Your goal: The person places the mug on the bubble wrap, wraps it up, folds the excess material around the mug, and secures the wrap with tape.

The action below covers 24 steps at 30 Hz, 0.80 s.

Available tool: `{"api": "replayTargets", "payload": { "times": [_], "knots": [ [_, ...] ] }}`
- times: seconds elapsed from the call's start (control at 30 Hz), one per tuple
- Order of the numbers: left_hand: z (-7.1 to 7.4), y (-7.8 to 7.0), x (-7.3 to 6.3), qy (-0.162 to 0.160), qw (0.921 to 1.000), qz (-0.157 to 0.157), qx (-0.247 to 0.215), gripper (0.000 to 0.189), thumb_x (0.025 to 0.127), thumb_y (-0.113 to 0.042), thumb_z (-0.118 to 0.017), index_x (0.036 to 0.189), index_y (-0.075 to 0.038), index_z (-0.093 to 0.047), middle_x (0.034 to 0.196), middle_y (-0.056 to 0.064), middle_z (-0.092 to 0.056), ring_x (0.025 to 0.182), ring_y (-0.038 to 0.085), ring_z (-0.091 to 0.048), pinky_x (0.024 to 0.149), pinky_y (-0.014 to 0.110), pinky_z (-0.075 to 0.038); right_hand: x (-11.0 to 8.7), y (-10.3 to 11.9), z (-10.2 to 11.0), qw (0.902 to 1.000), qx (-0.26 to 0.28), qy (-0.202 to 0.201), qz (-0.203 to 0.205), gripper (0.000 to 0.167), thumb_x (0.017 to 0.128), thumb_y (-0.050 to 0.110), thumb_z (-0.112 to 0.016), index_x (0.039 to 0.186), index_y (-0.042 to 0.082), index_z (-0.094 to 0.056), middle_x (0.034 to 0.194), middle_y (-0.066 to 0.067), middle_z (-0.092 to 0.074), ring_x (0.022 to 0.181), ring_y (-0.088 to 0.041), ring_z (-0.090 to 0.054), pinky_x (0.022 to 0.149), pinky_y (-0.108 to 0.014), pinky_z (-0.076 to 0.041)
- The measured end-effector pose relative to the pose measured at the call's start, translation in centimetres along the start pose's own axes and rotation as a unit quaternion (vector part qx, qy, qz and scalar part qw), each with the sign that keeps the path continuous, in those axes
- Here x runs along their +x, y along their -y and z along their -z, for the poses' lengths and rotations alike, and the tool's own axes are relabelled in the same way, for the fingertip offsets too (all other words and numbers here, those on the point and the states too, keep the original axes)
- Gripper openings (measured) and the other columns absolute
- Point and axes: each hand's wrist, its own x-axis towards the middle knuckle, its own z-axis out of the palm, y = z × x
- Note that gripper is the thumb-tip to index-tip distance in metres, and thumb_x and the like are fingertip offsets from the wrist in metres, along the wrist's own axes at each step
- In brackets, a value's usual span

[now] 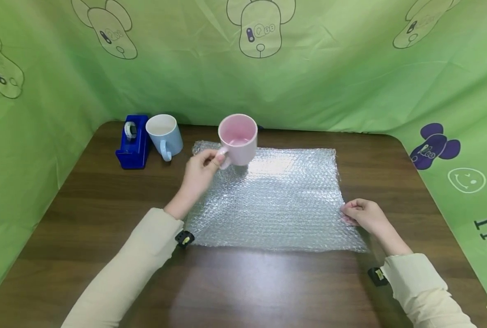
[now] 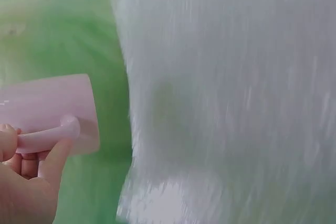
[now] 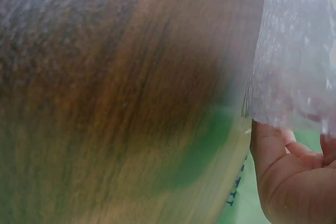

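A pink mug (image 1: 243, 148) is gripped by its handle in my left hand (image 1: 200, 171), over the far left part of a bubble wrap sheet (image 1: 284, 205). The left wrist view shows the thumb and fingers around the mug's handle (image 2: 47, 137). At the sheet's right edge, my right hand (image 1: 366, 216) pinches the bubble wrap between thumb and fingers. In the right wrist view the wrap's edge (image 3: 294, 77) rises from the fingertips, partly covering them. Whether the mug touches the sheet cannot be told.
A light blue mug (image 1: 167, 139) stands at the back left of the wooden table (image 1: 243, 282), beside a blue tape dispenser (image 1: 134, 148) with a roll in it. Green printed cloth (image 1: 178, 82) hangs behind and along both sides.
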Motion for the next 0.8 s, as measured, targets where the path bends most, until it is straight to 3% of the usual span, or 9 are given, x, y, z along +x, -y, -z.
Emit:
{"api": "replayTargets", "payload": {
  "times": [0.17,0.3,0.5,0.8],
  "knots": [
    [-2.4,0.8,-1.4,0.037,0.9987,0.006,-0.035,0.023,0.094,-0.014,-0.058,0.104,0.005,-0.064,0.083,0.015,-0.062,0.070,0.009,-0.050,0.062,0.017,-0.045,0.1,-0.1,0.0,1.0000,-0.007,-0.001,0.000,0.026,0.094,0.010,-0.054,0.102,-0.015,-0.053,0.066,0.015,-0.062,0.062,0.005,-0.060,0.059,-0.014,-0.053],
    [-3.7,1.6,-2.4,0.054,0.9975,-0.015,-0.043,0.021,0.093,-0.015,-0.060,0.096,0.004,-0.065,0.076,0.010,-0.062,0.066,0.009,-0.049,0.060,0.018,-0.043,0.1,-0.3,-0.1,1.0000,-0.002,0.003,0.004,0.026,0.094,0.009,-0.054,0.102,-0.016,-0.053,0.066,0.015,-0.063,0.061,0.005,-0.060,0.059,-0.014,-0.053],
    [-5.0,2.4,-3.1,0.085,0.9962,0.001,-0.017,0.019,0.092,-0.011,-0.059,0.099,0.006,-0.065,0.087,0.020,-0.065,0.071,0.010,-0.051,0.063,0.018,-0.043,0.4,-0.5,0.0,0.9999,0.006,0.005,0.008,0.024,0.094,0.009,-0.054,0.101,-0.014,-0.053,0.067,0.015,-0.063,0.063,0.005,-0.060,0.060,-0.014,-0.054],
    [-6.0,2.7,-3.8,0.106,0.9943,0.007,0.003,0.020,0.092,-0.013,-0.060,0.102,0.003,-0.066,0.095,0.018,-0.068,0.080,0.017,-0.058,0.070,0.020,-0.047,0.5,-0.8,0.1,0.9999,-0.011,0.006,0.006,0.025,0.095,0.011,-0.053,0.101,-0.014,-0.053,0.068,0.015,-0.062,0.063,0.005,-0.060,0.060,-0.014,-0.053]
  ]
}}
